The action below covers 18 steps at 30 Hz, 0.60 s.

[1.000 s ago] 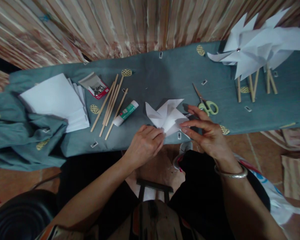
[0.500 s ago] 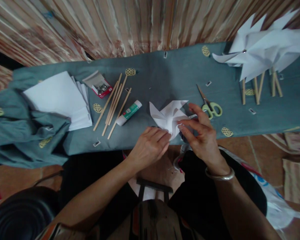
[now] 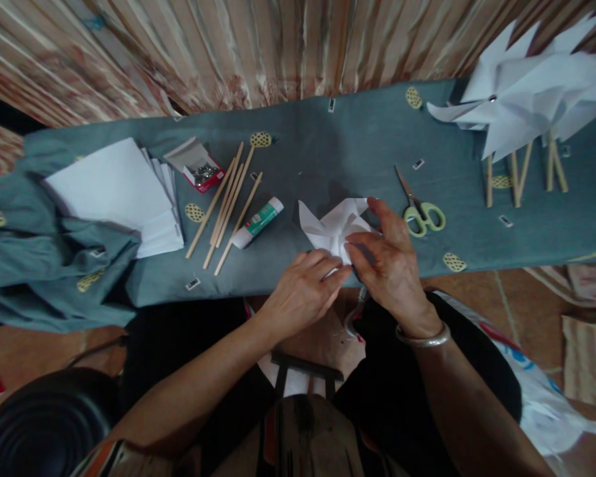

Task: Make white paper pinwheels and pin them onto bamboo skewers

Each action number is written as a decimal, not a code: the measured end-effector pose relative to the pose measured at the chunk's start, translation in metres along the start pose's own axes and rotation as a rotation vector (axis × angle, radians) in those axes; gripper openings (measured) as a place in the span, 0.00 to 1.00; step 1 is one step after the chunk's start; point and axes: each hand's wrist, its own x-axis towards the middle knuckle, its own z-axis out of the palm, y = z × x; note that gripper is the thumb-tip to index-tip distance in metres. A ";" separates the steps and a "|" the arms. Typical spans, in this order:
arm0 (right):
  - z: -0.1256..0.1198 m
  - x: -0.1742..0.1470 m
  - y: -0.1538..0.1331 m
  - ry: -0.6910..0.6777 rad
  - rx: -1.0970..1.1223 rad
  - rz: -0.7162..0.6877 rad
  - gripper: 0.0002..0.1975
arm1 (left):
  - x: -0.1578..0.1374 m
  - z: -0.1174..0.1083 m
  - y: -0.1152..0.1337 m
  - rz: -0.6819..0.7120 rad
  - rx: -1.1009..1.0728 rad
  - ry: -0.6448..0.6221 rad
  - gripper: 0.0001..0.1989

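A white paper pinwheel (image 3: 335, 222) with folded blades lies at the front edge of the cloth-covered table, between my hands. My left hand (image 3: 305, 288) is closed on its lower edge, fingertips pressed on the paper. From the other side, my right hand (image 3: 390, 271) pinches a blade near the centre with thumb and finger, while another finger reaches to the upper right tip. Scissors (image 3: 418, 211) with light green handles rest just right of my right hand. A green and white glue stick (image 3: 258, 222) lies to the left of the pinwheel.
Several wooden sticks (image 3: 228, 205) lie left of the glue stick, beside an opened small box (image 3: 201, 169) of shiny metal pieces. A stack of white paper (image 3: 114, 192) is further left. Finished pinwheels (image 3: 521, 99) on sticks lie at the far right. A striped curtain (image 3: 278, 46) hangs behind.
My right hand has moved slightly left, bringing the right-side blade inward toward the pinwheel's centre. My left hand's fingers have shifted a little right along the lower edge.
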 end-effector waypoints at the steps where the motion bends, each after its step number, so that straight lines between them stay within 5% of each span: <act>1: 0.001 0.000 0.000 -0.002 0.003 -0.001 0.11 | 0.000 0.000 0.000 -0.003 -0.002 -0.008 0.12; 18: 0.002 0.000 -0.002 -0.024 0.043 0.026 0.11 | 0.001 0.002 0.000 -0.050 -0.094 -0.039 0.10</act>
